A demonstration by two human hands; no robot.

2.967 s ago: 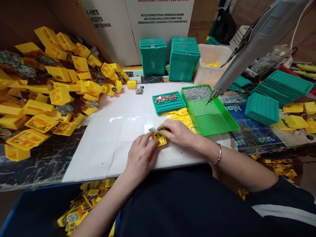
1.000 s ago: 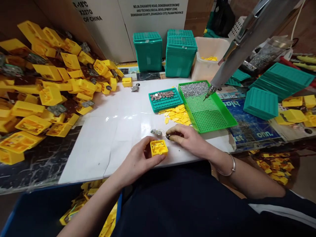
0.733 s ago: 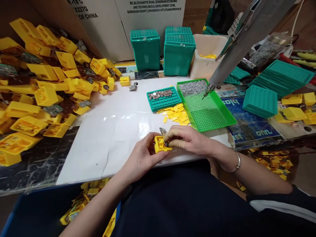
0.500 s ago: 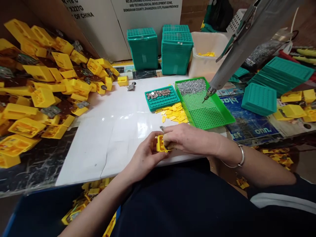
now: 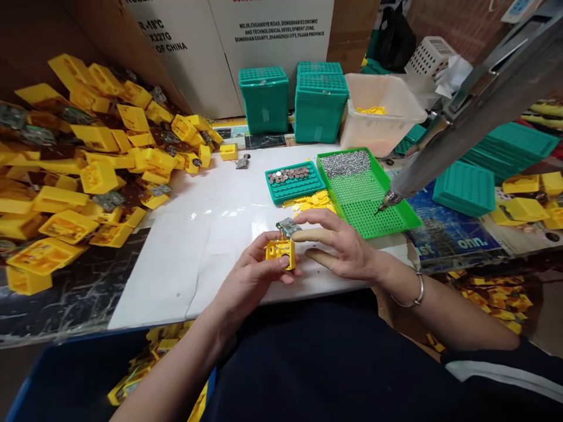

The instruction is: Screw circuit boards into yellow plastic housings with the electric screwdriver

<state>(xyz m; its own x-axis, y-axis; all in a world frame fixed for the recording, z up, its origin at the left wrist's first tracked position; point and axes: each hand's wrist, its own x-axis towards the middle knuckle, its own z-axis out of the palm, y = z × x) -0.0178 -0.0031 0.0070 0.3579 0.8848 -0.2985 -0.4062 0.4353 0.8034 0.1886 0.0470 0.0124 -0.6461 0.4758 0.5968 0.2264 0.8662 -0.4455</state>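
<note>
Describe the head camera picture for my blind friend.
A left hand holds a small open yellow box, and the right hand is at a circuit board beside it. Beyond are a blue-green tray of round pieces and a green tray of silver bits. Yellow boxes are heaped on the left.

in the screw tray (image 5: 365, 190), at the far end, screws (image 5: 345, 164). left of the screw tray, a ribbed tray (image 5: 299, 187) with discs (image 5: 288, 174) on it, and flat pieces (image 5: 313, 202). behind, a tub (image 5: 382, 126); behind-left, two tray stacks (image 5: 264, 102). right, another tray stack (image 5: 464, 190). far left, heaped housings (image 5: 109, 176). before and left, a housing (image 5: 275, 249) in the left hand (image 5: 250, 272).
</note>
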